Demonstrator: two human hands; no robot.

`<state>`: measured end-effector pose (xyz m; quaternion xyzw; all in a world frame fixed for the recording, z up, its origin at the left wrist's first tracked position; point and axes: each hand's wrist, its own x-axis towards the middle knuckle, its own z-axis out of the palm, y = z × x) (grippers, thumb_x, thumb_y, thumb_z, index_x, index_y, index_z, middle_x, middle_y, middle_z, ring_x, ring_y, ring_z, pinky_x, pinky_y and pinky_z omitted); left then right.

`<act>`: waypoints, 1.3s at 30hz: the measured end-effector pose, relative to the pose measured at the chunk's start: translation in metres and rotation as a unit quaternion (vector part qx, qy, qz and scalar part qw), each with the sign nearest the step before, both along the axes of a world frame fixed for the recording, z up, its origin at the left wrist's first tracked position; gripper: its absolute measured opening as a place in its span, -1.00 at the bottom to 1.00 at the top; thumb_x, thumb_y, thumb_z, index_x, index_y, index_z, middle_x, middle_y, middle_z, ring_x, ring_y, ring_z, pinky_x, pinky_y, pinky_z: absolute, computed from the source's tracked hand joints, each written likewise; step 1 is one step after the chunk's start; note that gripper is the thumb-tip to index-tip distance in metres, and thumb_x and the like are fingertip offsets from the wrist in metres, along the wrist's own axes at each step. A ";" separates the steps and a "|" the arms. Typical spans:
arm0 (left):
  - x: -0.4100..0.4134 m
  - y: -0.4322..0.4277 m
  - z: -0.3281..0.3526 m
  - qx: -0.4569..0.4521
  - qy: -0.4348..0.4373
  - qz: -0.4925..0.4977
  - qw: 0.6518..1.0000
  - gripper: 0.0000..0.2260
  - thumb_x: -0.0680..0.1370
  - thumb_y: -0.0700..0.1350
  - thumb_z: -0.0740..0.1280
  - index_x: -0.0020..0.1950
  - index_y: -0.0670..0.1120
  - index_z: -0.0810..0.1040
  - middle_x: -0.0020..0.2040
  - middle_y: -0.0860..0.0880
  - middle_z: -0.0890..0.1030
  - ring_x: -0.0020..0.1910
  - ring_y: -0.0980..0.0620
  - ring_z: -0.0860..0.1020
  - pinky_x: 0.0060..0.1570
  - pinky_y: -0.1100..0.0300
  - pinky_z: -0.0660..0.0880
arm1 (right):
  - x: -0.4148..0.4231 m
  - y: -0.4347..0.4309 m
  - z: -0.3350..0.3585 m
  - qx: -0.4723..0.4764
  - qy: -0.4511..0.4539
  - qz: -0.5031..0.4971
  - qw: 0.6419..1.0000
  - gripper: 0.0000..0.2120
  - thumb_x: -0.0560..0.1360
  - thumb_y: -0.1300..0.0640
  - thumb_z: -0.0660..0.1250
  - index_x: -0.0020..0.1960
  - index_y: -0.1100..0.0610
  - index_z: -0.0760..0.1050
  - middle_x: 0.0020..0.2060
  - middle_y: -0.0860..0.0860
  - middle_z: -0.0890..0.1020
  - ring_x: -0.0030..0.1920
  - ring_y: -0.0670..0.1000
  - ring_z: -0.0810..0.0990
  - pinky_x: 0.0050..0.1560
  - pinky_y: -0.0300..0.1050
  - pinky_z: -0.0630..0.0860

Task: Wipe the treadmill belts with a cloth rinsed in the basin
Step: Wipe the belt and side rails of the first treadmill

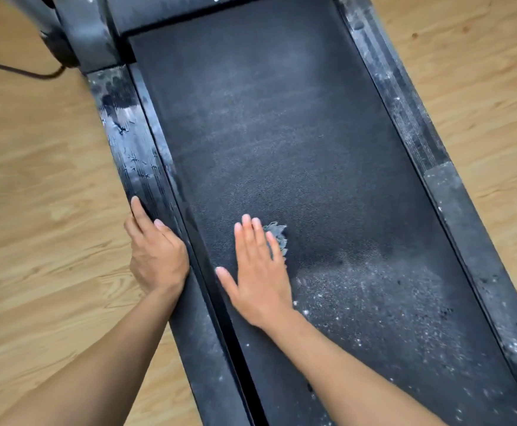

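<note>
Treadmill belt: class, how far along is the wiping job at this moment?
Done: a darker, cleaner-looking patch beside the cloth. In hand: the right hand presses the cloth flat on the belt; the left hand rests on the left side rail. Left: white specks on the near belt, a dusty haze farther up, and both rails look dirty. No basin in view.

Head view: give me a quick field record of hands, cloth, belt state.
surface: black textured treadmill belt
right hand: flat, fingers straight
cloth: small grey rag on belt, pressed under right hand, edge showing past fingers
left hand: resting on dusty black left side rail
residue: white specks on belt, image-right of right wrist
floor: light wood planks
</note>
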<state>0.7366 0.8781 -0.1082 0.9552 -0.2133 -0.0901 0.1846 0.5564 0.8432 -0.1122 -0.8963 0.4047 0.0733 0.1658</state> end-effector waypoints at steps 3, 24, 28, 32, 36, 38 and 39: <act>0.000 0.000 0.001 0.001 -0.001 0.004 1.000 -0.48 0.71 -0.02 0.05 0.69 0.03 0.08 0.50 -0.16 0.36 0.07 -0.38 0.58 -0.10 -0.25 0.50 | 0.017 0.035 -0.005 -0.006 -0.004 0.069 0.998 -0.23 0.71 -0.27 -0.04 0.70 0.22 -0.11 0.69 0.14 -0.17 0.69 0.08 -0.23 0.68 0.11 -0.08; 0.006 0.007 -0.006 -0.030 -0.015 -0.025 0.999 -0.47 0.71 -0.03 0.07 0.69 -0.04 0.11 0.43 -0.22 0.40 0.16 -0.36 0.52 0.09 -0.27 0.48 | -0.032 -0.090 0.109 0.382 0.048 0.062 0.921 -0.95 0.54 0.13 0.45 0.01 0.05 0.64 -0.24 -0.07 0.70 -0.31 -0.13 0.53 -0.20 -0.20 0.46; 0.004 0.003 -0.006 0.007 -0.003 0.000 1.000 -0.47 0.72 -0.04 0.10 0.70 0.00 0.11 0.61 -0.19 0.25 0.49 -0.29 0.35 0.37 -0.30 0.28 | -0.058 -0.101 0.158 0.428 -0.076 -0.068 0.898 -0.93 0.60 0.15 0.40 -0.06 0.04 0.61 -0.27 -0.12 0.65 -0.28 -0.16 0.54 -0.21 -0.28 0.48; 0.001 -0.017 0.029 -0.002 0.080 -0.005 0.997 -0.49 0.58 -0.17 0.30 0.55 0.01 0.39 0.67 -0.16 0.14 0.64 -0.19 0.13 0.54 -0.19 0.10 | -0.086 -0.099 0.170 0.542 -0.303 -0.231 0.749 -0.88 0.65 0.32 0.29 0.05 0.16 0.59 -0.12 0.06 0.66 -0.07 0.00 0.63 0.08 0.04 0.63; -0.030 -0.061 0.105 -0.172 0.153 -0.344 0.910 -0.60 0.58 -0.35 0.27 0.29 0.06 0.57 0.36 0.01 0.53 0.39 0.04 0.50 0.36 0.22 0.42 | -0.121 -0.095 0.162 0.550 -0.418 -0.319 0.649 -0.84 0.65 0.32 0.24 0.12 0.18 0.58 -0.04 0.14 0.67 -0.08 0.04 0.66 0.03 0.06 0.66; -0.050 -0.064 0.145 -0.183 0.124 -0.514 0.829 -0.59 0.56 -0.37 0.36 0.34 -0.01 0.55 0.34 0.02 0.54 0.35 0.07 0.52 0.32 0.19 0.46 | -0.134 -0.091 0.158 0.561 -0.452 -0.351 0.598 -0.80 0.64 0.32 0.23 0.21 0.22 0.54 -0.05 0.15 0.67 -0.11 0.06 0.65 -0.09 -0.03 0.67; -0.059 -0.059 0.161 -0.169 0.106 -0.584 0.787 -0.55 0.54 -0.32 0.45 0.40 -0.05 0.54 0.39 0.01 0.51 0.39 0.06 0.49 0.37 0.16 0.43 | -0.139 -0.088 0.157 0.572 -0.463 -0.361 0.573 -0.76 0.61 0.30 0.24 0.27 0.23 0.52 -0.04 0.16 0.66 -0.12 0.07 0.64 -0.14 -0.07 0.67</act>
